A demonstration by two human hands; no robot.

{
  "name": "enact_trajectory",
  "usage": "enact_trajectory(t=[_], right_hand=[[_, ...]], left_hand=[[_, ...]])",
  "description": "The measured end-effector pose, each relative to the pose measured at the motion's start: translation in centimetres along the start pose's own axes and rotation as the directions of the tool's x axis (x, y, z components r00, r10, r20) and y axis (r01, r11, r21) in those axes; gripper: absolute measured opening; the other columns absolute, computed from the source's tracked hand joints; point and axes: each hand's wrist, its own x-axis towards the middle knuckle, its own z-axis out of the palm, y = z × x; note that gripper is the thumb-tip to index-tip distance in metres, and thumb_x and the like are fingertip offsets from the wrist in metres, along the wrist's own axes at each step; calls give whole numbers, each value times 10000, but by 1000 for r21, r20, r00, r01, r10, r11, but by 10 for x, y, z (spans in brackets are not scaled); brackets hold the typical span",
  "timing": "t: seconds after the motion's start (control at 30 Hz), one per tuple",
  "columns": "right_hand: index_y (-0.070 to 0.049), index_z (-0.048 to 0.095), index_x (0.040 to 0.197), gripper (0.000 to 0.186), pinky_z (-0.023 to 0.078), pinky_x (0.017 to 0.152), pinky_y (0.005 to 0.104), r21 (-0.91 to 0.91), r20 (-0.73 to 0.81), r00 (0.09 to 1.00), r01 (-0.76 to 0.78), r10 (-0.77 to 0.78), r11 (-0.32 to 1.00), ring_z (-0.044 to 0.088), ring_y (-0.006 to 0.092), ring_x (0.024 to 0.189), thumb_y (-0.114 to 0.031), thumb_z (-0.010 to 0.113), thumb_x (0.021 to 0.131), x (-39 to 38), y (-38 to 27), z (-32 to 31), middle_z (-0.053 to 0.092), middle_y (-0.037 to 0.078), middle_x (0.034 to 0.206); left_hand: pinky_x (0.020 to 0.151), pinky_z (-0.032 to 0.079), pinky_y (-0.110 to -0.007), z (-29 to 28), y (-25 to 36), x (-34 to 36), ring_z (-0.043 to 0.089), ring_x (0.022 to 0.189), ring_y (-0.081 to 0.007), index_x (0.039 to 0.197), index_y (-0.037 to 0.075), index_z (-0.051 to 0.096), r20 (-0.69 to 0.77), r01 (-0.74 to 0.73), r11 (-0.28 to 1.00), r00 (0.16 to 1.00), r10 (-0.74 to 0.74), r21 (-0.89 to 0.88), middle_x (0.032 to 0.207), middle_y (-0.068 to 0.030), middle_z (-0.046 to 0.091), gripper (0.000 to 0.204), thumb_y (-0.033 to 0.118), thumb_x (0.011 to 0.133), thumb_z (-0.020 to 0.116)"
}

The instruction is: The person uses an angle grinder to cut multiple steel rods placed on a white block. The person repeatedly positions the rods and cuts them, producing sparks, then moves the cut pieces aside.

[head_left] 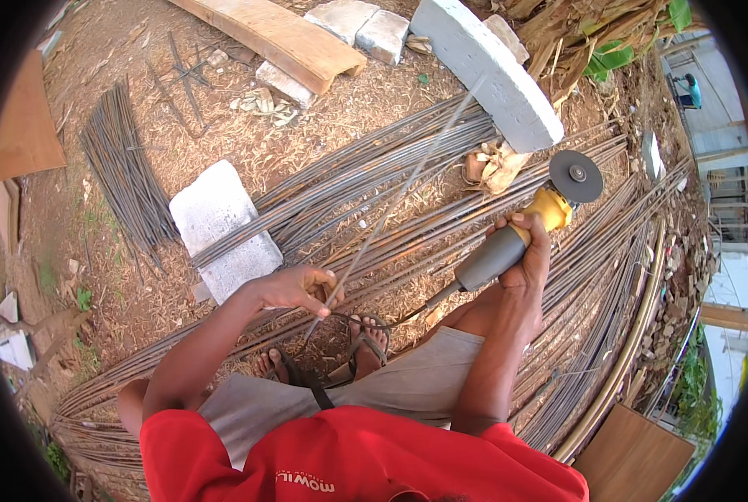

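Note:
My left hand [294, 290] is closed in a pinch around a thin, light grey metal rod [409, 184]. The rod slants up and to the right, its far end over the grey concrete block [487, 71]. My right hand [531, 255] grips an angle grinder [549, 207] with a yellow head and dark grey body, held up to the right. Its dark cutting disc [576, 176] points away from me, apart from the rod. A black power cord [403, 320] trails from the grinder's rear toward my feet. Below lies a bundle of long reinforcing bars [365, 163].
A white block [223, 209] sits under the bars' left end. Short cut bars [123, 167] lie piled at far left. More long bars [583, 284] cover the ground on the right. A wooden plank [265, 38] lies at the back. My sandalled feet [367, 343] stand among bars.

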Motion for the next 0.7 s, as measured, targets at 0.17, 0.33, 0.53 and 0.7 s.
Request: enact_trajectory(t=[0.17, 0.33, 0.53, 0.7], right_hand=[[-14, 624, 1025, 210, 653, 780, 464, -30, 51, 999, -14, 15, 999, 693, 282, 768, -91, 741, 870, -2, 5, 6, 692, 135, 848], [-9, 668, 985, 157, 635, 799, 425, -30, 123, 991, -58, 61, 998, 698, 280, 793, -114, 740, 894, 1, 9, 11, 710, 132, 864], [0, 680, 970, 148, 623, 804, 419, -45, 141, 987, -77, 83, 996, 697, 296, 807, -116, 742, 902, 4, 12, 13, 712, 136, 869], [-6, 671, 961, 141, 612, 811, 416, -69, 139, 984, -101, 110, 993, 687, 298, 828, -112, 742, 900, 5, 17, 21, 699, 130, 868]], left_hand=[[995, 622, -372, -68, 70, -40, 748, 1107, -174, 1366, 39, 702, -378, -166, 980, 905, 194, 107, 1150, -61, 770, 519, 112, 902, 922], [1093, 584, -459, -167, 152, -73, 780, 1155, -284, 1409, 1, 711, -810, 110, 803, 121, 574, 585, 1272, -197, 796, 604, 353, 955, 898], [1005, 601, -439, -146, 44, -81, 771, 1134, -319, 1246, 28, 778, -818, 210, 794, 58, 573, 571, 1197, -191, 795, 482, 437, 999, 843], [1071, 514, -489, -88, -95, -74, 630, 1173, -356, 1248, 46, 783, -702, 450, 557, 273, 658, 698, 1192, -159, 676, 480, 364, 915, 917]])
